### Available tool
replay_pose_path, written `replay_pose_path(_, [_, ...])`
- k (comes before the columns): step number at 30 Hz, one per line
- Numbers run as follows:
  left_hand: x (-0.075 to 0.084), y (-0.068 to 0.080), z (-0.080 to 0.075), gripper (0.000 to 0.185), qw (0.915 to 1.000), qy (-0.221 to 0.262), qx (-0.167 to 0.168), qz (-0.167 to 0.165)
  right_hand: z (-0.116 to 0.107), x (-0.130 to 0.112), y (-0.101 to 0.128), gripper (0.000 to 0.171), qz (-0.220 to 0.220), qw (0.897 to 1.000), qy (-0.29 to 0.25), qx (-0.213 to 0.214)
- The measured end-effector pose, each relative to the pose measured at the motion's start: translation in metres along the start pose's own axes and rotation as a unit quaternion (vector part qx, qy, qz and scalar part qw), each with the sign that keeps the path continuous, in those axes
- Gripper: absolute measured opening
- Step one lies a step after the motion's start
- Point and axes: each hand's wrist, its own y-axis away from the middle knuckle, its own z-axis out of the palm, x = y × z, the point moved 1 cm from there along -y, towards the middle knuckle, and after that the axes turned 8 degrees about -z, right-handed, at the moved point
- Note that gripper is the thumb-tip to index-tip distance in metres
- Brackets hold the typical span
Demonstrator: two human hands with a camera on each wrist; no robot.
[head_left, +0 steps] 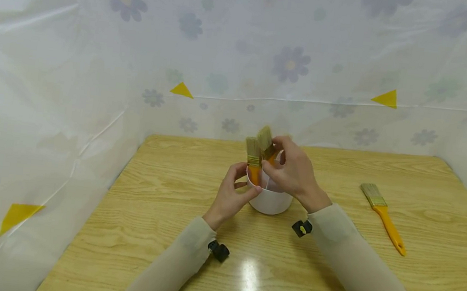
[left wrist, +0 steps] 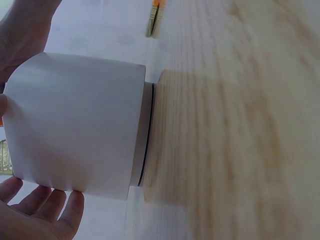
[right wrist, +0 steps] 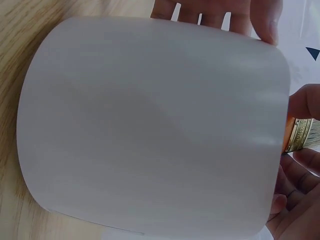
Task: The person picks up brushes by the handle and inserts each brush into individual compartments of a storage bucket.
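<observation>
A white round container [head_left: 270, 203] stands on the table, its mouth upward. My left hand [head_left: 232, 193] holds its side, fingers spread on the wall in the left wrist view and thumb at the rim. In the container stands one paintbrush [head_left: 253, 152], bristles up, its orange handle partly inside. My right hand [head_left: 297, 169] pinches a second paintbrush [head_left: 265, 142] just above the mouth, bristles up and slightly tilted. The container's wall [right wrist: 155, 125] hides the lower part of that brush's handle in the right wrist view.
To the right, a third paintbrush [head_left: 383, 217] with an orange handle lies flat on the wood-grain table [head_left: 154, 232]. Behind the table hangs a white flowered sheet [head_left: 234, 59] with yellow triangles stuck on it; similar sheeting covers both sides.
</observation>
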Motion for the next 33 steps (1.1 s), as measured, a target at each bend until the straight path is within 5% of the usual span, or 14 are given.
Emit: replay_pose_path(33, [0.0001,0.0007,-0.0001,0.064,1.0,-0.004,-0.002,-0.002,-0.0004,0.0053,0.0093,0.044,0.033,0.998,0.021,-0.057])
